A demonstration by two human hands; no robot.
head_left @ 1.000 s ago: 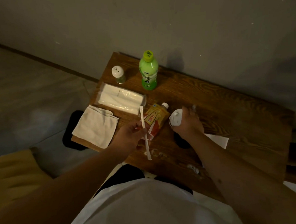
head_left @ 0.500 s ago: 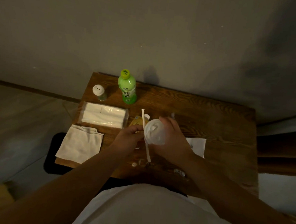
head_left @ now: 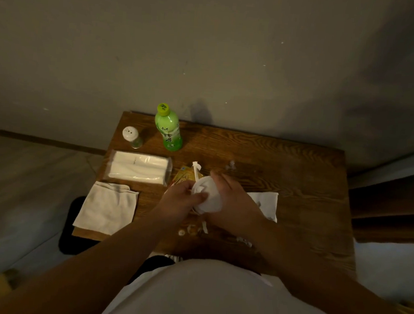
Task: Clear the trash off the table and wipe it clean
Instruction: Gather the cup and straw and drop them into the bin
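we're over the wooden table (head_left: 286, 162) and both hands meet at its middle — the right hand (head_left: 237, 203) is wrapped around a white paper cup (head_left: 208, 198), held above the tabletop, while the left hand (head_left: 180, 201) pinches at the cup's mouth, where a white straw (head_left: 195, 172) sticks up. under them lies a yellow snack packet (head_left: 185, 175), with crumbs (head_left: 191, 229) near the front edge — a folded cloth (head_left: 107, 206) sits at the left corner, well apart from the green tea bottle (head_left: 168, 129).
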